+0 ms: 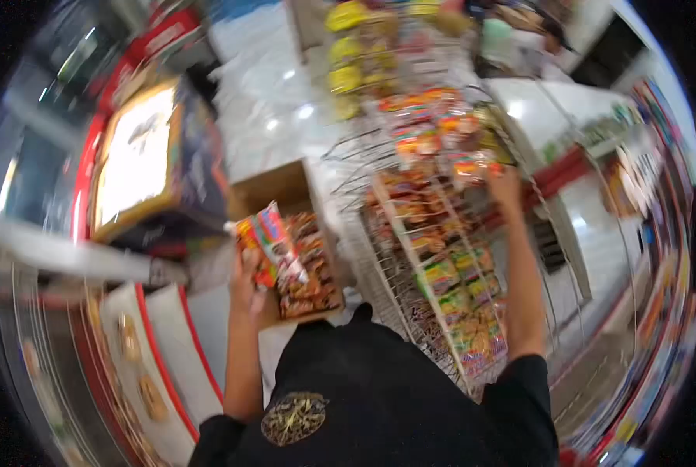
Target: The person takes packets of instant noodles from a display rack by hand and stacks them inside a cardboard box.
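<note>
My left hand (244, 282) is closed on orange-red snack packets (266, 243), held over the left side of an open cardboard box (274, 185). Inside the box lie several brown-orange packets (309, 265). My right hand (504, 187) reaches out to a wire rack (402, 249) and touches an orange packet (469, 170) on its upper part; blur hides the exact grip of the fingers. Below that hand, rows of brown packets (418, 206) and green-yellow packets (461, 292) fill the rack.
A large dark carton (196, 156) with a bright face stands at the left. Yellow packets (348, 50) hang beyond the rack. Part of a person (531, 50) shows at the upper right. White shelves with red edges (165, 311) are at the lower left.
</note>
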Tool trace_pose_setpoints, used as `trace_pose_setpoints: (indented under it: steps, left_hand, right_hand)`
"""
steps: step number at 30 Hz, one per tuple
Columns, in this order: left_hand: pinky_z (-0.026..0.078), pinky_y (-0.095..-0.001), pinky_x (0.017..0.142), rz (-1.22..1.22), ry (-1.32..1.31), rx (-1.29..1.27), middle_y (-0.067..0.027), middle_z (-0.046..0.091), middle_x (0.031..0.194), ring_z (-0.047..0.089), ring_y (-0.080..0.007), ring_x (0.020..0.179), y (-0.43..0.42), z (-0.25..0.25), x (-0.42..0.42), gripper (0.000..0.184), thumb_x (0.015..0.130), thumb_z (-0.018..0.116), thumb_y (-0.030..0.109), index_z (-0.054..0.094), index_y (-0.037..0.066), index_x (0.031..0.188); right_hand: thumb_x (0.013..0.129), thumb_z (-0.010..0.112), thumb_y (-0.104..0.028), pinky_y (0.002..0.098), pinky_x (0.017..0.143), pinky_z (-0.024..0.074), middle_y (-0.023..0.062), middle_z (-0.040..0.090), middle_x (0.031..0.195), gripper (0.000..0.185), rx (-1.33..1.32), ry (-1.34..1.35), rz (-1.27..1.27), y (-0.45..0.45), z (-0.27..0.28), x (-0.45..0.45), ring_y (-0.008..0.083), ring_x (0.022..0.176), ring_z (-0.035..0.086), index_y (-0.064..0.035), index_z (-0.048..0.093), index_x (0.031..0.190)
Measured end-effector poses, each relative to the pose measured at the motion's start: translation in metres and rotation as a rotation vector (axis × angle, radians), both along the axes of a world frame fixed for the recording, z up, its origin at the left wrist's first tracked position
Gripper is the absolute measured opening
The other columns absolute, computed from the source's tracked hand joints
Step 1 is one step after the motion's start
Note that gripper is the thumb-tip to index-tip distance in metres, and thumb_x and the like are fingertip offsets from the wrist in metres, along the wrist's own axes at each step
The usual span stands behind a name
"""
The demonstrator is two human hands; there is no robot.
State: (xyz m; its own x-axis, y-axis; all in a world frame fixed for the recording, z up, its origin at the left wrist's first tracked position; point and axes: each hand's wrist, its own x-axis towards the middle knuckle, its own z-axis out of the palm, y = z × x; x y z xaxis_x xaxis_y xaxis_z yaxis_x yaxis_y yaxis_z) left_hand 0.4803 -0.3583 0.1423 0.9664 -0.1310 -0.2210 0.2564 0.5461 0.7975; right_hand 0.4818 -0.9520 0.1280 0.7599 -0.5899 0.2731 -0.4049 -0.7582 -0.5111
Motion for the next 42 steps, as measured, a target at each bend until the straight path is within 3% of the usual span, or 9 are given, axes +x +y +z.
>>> trace_pose_setpoints:
  steps: [2, 4, 12, 16, 22, 24, 26, 30, 42]
  left_hand:
    - [0.053, -0.0320, 0.081, 0.088, 0.036, -0.037, -0.0041, 0.061, 0.108, 0.063, -0.0157, 0.094, 0.019, -0.023, -0.011, 0.045, 0.088, 0.064, 0.015, 0.045, 0.005, 0.128]
    - [0.053, -0.0321, 0.081, 0.193, 0.116, -0.059, -0.0047, 0.061, 0.108, 0.063, -0.0160, 0.095, 0.033, -0.032, -0.025, 0.041, 0.089, 0.063, 0.015, 0.047, 0.005, 0.125]
    - [0.053, -0.0331, 0.083, 0.347, 0.324, -0.122, -0.0068, 0.062, 0.110, 0.063, -0.0178, 0.096, 0.081, -0.078, -0.041, 0.035, 0.090, 0.062, 0.016, 0.050, 0.005, 0.121]
    - [0.052, -0.0330, 0.083, 0.325, 0.322, -0.163, -0.0071, 0.061, 0.111, 0.063, -0.0186, 0.097, 0.097, -0.097, -0.032, 0.036, 0.090, 0.062, 0.016, 0.050, 0.006, 0.122]
    - [0.051, -0.0319, 0.085, 0.270, 0.352, -0.136, -0.0060, 0.061, 0.112, 0.061, -0.0173, 0.099, 0.143, -0.115, -0.024, 0.040, 0.090, 0.063, 0.015, 0.048, 0.006, 0.126]
    - [0.050, -0.0310, 0.086, 0.295, 0.387, -0.107, -0.0051, 0.060, 0.113, 0.060, -0.0162, 0.101, 0.163, -0.127, -0.028, 0.043, 0.090, 0.063, 0.015, 0.046, 0.005, 0.128]
    - [0.050, -0.0305, 0.086, 0.288, 0.408, -0.099, -0.0047, 0.059, 0.113, 0.059, -0.0157, 0.101, 0.183, -0.130, -0.035, 0.045, 0.090, 0.063, 0.015, 0.046, 0.005, 0.130]
    - [0.048, -0.0295, 0.088, 0.257, 0.457, 0.032, -0.0042, 0.058, 0.115, 0.058, -0.0150, 0.102, 0.225, -0.129, -0.066, 0.047, 0.089, 0.064, 0.015, 0.044, 0.005, 0.131]
    - [0.050, -0.0323, 0.086, 0.245, 0.443, 0.270, -0.0069, 0.056, 0.118, 0.059, -0.0175, 0.102, 0.314, -0.115, -0.055, 0.051, 0.089, 0.064, 0.014, 0.040, 0.005, 0.133]
  right_hand:
    - [0.078, 0.075, -0.029, 0.0336, 0.068, 0.0489, 0.0091, 0.066, 0.088, 0.047, 0.240, -0.166, -0.009, -0.008, -0.006, 0.000, 0.0184, 0.079, 0.060, 0.0026, 0.060, 0.109]
    - [0.080, 0.075, -0.028, 0.0321, 0.083, 0.0462, 0.0116, 0.059, 0.105, 0.053, 0.608, -0.218, 0.043, 0.012, 0.043, -0.006, 0.0188, 0.097, 0.054, 0.0053, 0.054, 0.115]
    - [0.087, 0.068, -0.023, 0.0287, 0.082, 0.0478, 0.0090, 0.061, 0.103, 0.035, -0.007, -0.497, 0.391, 0.164, 0.253, 0.008, 0.0154, 0.090, 0.057, -0.0011, 0.057, 0.112]
    - [0.085, 0.070, -0.022, 0.0292, 0.082, 0.0483, 0.0073, 0.060, 0.105, 0.031, -0.065, -0.416, 0.615, 0.272, 0.283, 0.052, 0.0159, 0.095, 0.057, -0.0058, 0.058, 0.108]
    - [0.072, 0.079, -0.040, 0.0348, 0.067, 0.0489, 0.0126, 0.064, 0.081, 0.050, 0.015, 0.198, 0.834, 0.397, 0.110, 0.142, 0.0204, 0.073, 0.060, -0.0017, 0.057, 0.095]
    - [0.075, 0.078, -0.034, 0.0324, 0.071, 0.0526, 0.0138, 0.061, 0.096, 0.045, 0.314, 0.544, 0.665, 0.432, 0.028, 0.154, 0.0198, 0.084, 0.062, 0.0004, 0.057, 0.096]
    - [0.073, 0.081, -0.027, 0.0323, 0.062, 0.0537, 0.0160, 0.061, 0.096, 0.046, 0.130, 0.346, 0.674, 0.441, -0.095, 0.158, 0.0210, 0.081, 0.063, 0.0008, 0.056, 0.099]
    - [0.068, 0.084, -0.037, 0.0405, 0.082, 0.0488, 0.0161, 0.060, 0.107, 0.061, 0.651, 0.304, 0.349, 0.468, -0.295, 0.152, 0.0295, 0.096, 0.059, -0.0047, 0.052, 0.109]
    - [0.086, 0.068, -0.013, 0.0423, 0.094, 0.0466, 0.0169, 0.047, 0.131, 0.055, 0.792, 0.732, 0.047, 0.557, -0.294, 0.103, 0.0338, 0.113, 0.051, -0.0091, 0.042, 0.134]
